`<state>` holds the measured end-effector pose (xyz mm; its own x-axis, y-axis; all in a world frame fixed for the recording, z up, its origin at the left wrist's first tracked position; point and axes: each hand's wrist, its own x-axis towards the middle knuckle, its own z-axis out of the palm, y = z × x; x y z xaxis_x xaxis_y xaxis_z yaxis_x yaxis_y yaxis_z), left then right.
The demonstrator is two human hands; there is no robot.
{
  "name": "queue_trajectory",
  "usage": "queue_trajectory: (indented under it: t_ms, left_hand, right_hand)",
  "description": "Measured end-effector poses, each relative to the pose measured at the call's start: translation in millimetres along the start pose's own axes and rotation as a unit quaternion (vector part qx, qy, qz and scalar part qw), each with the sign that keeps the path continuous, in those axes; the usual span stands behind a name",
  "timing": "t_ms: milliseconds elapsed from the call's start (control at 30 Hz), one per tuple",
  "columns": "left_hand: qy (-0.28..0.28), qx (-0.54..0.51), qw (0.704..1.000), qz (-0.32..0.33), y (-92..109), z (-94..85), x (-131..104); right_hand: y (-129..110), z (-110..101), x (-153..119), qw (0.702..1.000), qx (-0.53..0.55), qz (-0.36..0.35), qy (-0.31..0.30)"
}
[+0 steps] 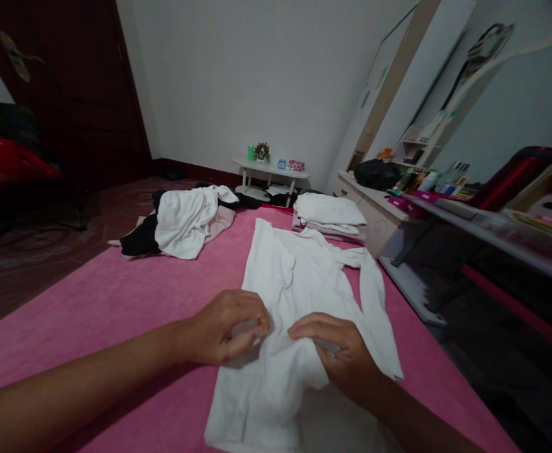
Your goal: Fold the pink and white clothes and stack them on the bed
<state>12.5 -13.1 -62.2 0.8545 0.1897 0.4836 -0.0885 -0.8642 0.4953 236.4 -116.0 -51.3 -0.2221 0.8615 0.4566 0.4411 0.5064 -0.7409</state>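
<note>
A white long-sleeved garment lies spread on a pink bed cover. One sleeve runs down its right side, and the left side looks folded inward. My left hand is at the garment's left edge, its thumb and fingers curled together on the cloth. Over the middle of the lower part, my right hand has its fingers and thumb closed on a raised bunch of the white fabric. The cloth puffs up below and between both hands.
A loose heap of white, black and pink clothes lies at the back left. Folded clothes are stacked at the back right. Beyond stands a small white table. A cluttered desk borders the right side.
</note>
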Motion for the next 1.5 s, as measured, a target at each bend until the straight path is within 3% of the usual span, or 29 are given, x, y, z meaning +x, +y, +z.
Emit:
queue_trajectory:
  t_ms: [100, 300, 400, 567, 667, 733, 800, 900, 967, 1100, 1200, 1367, 1500]
  left_hand:
    - [-0.023, 0.037, 0.999, -0.012, 2.9, 6.4, -8.5]
    - [0.027, 0.1, 0.991, -0.082, -3.2, 37.2, -6.7]
    - [0.029, 0.079, 0.995, -0.056, 0.0, 35.9, -2.1]
    - [-0.047, 0.012, 0.999, -0.006, 10.3, 24.9, -9.0]
    - [-0.06, -0.068, 0.994, -0.053, 11.8, 22.3, -9.1]
    - [-0.026, -0.153, 0.978, -0.142, 7.8, 22.4, -4.9]
    - [0.031, -0.23, 0.94, -0.25, -0.2, 24.0, 0.0]
    - [0.086, -0.29, 0.881, -0.364, -13.4, 26.9, 2.2]
    - [0.101, -0.291, 0.868, -0.389, -17.4, 28.2, -1.5]
    - [0.085, -0.229, 0.909, -0.339, -9.6, 28.6, -12.1]
    - [0.045, -0.151, 0.943, -0.294, 0.9, 25.1, -12.4]
    - [0.047, -0.103, 0.947, -0.301, 5.8, 8.9, -2.6]
    - [-0.063, -0.003, 0.948, -0.312, 3.8, -8.0, 3.6]
  right_hand:
    - [-2.2, 1.1, -1.9, 0.999, 0.002, 0.042, 0.018]
    - [-5.2, 7.4, 4.6, 0.999, -0.006, 0.027, 0.016]
    - [-3.6, 7.2, 1.3, 0.998, -0.037, -0.026, -0.03]
    - [5.6, 6.5, -14.3, 0.985, -0.044, -0.065, -0.154]
    - [10.1, 8.0, -12.2, 0.987, -0.017, 0.047, -0.15]
    - [14.8, 8.7, -3.8, 0.98, 0.025, 0.172, -0.096]
    - [22.3, 8.9, 6.5, 0.959, 0.085, 0.267, -0.037]
    - [34.6, 9.3, 15.7, 0.931, 0.151, 0.333, -0.009]
    - [38.2, 10.2, 14.6, 0.924, 0.158, 0.349, 0.002]
    - [29.4, 12.6, 1.1, 0.941, 0.105, 0.322, 0.008]
    - [18.9, 12.6, -6.5, 0.964, -0.032, 0.254, -0.066]
    - [6.7, 1.4, 1.4, 0.959, -0.161, 0.192, -0.13]
    - [-6.0, -15.5, 15.6, 0.929, -0.217, 0.207, -0.218]
